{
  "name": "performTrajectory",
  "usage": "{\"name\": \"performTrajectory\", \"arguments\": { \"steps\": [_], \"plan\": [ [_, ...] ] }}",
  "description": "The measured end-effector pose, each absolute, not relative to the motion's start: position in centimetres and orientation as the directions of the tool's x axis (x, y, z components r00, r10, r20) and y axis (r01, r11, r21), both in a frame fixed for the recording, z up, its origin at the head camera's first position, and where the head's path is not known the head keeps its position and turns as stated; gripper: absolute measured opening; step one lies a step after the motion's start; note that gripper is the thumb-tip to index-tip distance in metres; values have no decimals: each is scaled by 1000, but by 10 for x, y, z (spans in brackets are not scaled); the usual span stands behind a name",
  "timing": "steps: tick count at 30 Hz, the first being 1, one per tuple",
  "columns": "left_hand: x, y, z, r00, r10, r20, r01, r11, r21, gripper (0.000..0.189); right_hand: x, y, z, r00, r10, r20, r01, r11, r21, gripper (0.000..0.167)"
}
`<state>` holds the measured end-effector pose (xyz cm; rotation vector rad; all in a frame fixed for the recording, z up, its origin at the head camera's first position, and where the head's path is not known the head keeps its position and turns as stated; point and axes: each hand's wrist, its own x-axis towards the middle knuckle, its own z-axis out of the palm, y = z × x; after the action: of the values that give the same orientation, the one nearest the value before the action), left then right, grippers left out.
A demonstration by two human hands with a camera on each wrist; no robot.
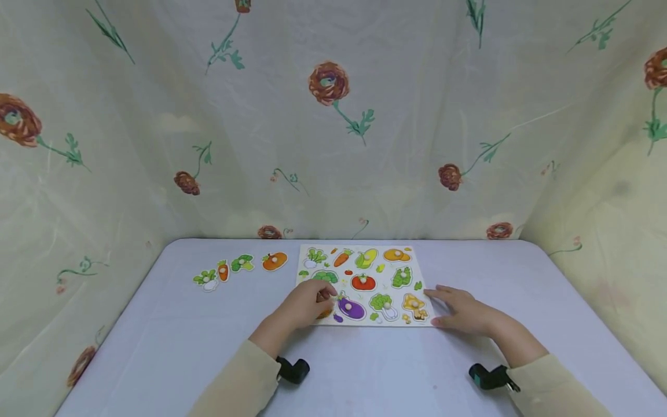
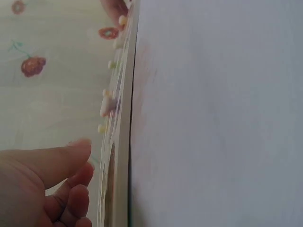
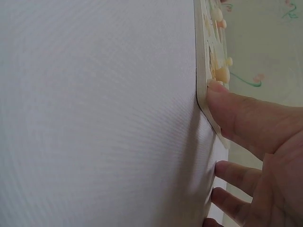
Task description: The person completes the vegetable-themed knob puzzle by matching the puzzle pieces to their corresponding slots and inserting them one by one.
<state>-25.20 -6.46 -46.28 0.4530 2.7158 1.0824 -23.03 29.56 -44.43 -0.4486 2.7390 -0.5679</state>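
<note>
A white vegetable puzzle board [image 1: 359,321] lies flat on the table, with knobbed pieces in it. Among them are a tomato piece [image 1: 363,282], an eggplant piece [image 1: 351,308], a corn piece [image 1: 367,259] and a bok choy piece [image 1: 384,307]. My left hand [image 1: 307,304] hovers over the board's lower left, fingers loosely bent, nothing seen between thumb and fingers. It partly hides an orange picture [image 1: 325,313] beneath it. My right hand [image 1: 464,311] rests at the board's right edge, its thumb [image 3: 227,101] touching the corner and its other fingers spread on the table.
Left of the board, loose on the table [image 1: 156,347], lie a pumpkin piece [image 1: 274,261], a broccoli piece [image 1: 242,263], a small carrot piece [image 1: 223,270] and a radish piece [image 1: 206,280]. A flowered curtain [image 1: 396,145] surrounds the table's back and sides.
</note>
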Motion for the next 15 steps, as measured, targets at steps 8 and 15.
{"name": "performTrajectory", "arguments": {
  "steps": [8,15],
  "plan": [
    [-265,-92,-453,-980,190,-61,94,713,695,15,-230,295,-442,-901,-367,-231,-247,872,-424,72],
    [-277,-115,-455,-998,62,15,55,717,695,22,-230,294,-444,-901,-363,-235,-242,874,-422,73]
  ]
}}
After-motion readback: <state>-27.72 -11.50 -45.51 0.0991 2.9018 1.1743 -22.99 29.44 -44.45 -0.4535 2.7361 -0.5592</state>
